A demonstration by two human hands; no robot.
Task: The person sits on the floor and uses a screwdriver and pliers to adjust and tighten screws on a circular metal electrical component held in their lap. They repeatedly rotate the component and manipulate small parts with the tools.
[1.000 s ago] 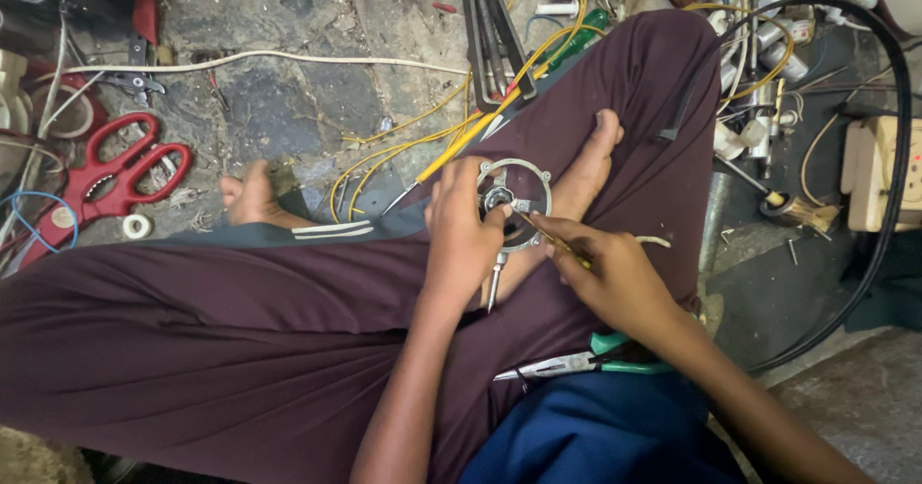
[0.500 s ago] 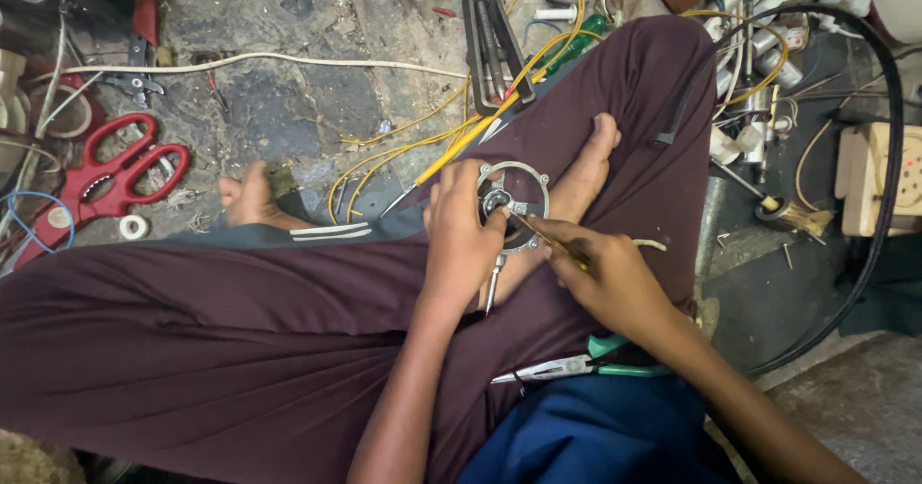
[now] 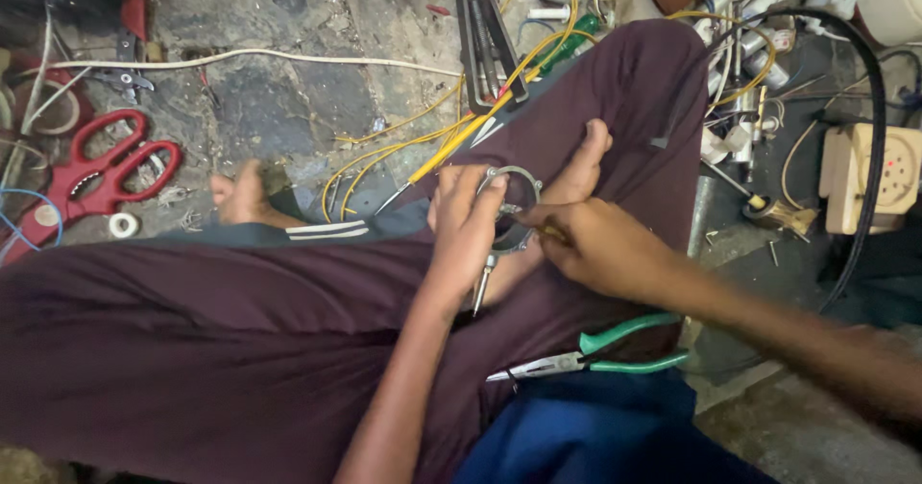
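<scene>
Metal ring part [image 3: 514, 205], some round motor-type piece with little lugs, sits mid-frame on the person's crossed legs, right against the bare foot [image 3: 576, 167]. Going from the left though: big red-handled shears [image 3: 91, 177] lie on the rough concrete floor [image 3: 250, 100] at the far left, with a small roll of white tape [image 3: 122, 225] just beside them and a white cable [image 3: 250, 57] running across further back. Then a bundle of yellow wires [image 3: 423, 153] trails in toward the lap. The left hand [image 3: 466, 229] is wrapped around the ring's left side, fingers closed on it. The right hand [image 3: 600, 249] comes in from the right, pinching a thin yellowish tool [image 3: 552, 236] whose tip is at the ring; can't tell exactly what tool it is. Nearer the camera, green-handled needle-nose pliers [image 3: 586, 357] rest on the maroon trousers [image 3: 192, 350]. Far right there's a beige socket box [image 3: 869, 177] and a thick black cable [image 3: 869, 109] looping around it.
</scene>
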